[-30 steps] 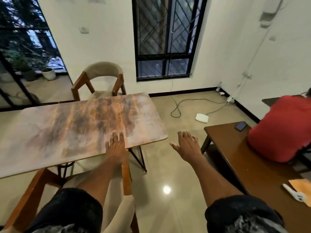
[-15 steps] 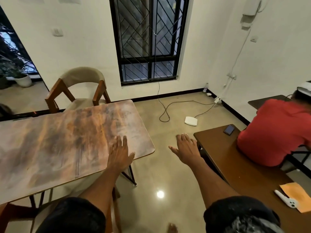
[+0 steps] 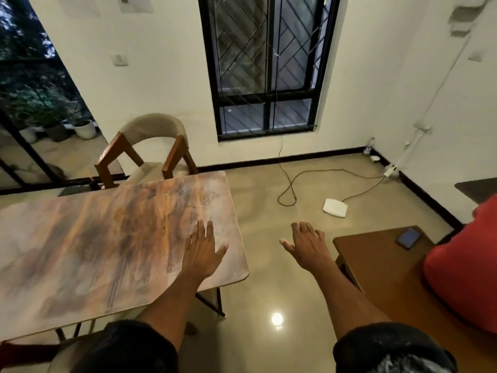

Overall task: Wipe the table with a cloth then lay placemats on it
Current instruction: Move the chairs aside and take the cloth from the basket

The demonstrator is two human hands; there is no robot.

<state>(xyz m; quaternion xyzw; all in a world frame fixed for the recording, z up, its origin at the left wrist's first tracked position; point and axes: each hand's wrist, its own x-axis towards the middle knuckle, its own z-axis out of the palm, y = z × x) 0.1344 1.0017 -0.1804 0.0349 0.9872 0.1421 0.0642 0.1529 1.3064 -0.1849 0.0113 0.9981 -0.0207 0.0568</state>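
Two hands out, both empty. Table (image 3: pixel 80 251) at left, bare top; left hand (image 3: pixel 202 250) over its right end, fingers straight, slightly spread, contact unclear. Right hand (image 3: pixel 306 244) over floor, fingers straight, thumb out. Brown bench (image 3: pixel 382 265) at right, phone (image 3: pixel 408 237) on it.

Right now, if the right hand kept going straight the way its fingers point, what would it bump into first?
Probably nothing near: the right hand hangs open over the glossy beige floor, fingers aimed past the flat white box towards the far white wall. Depth is unclear.

Both hands (image 3: pixel 203 251) (image 3: pixel 306 244) flat, outstretched
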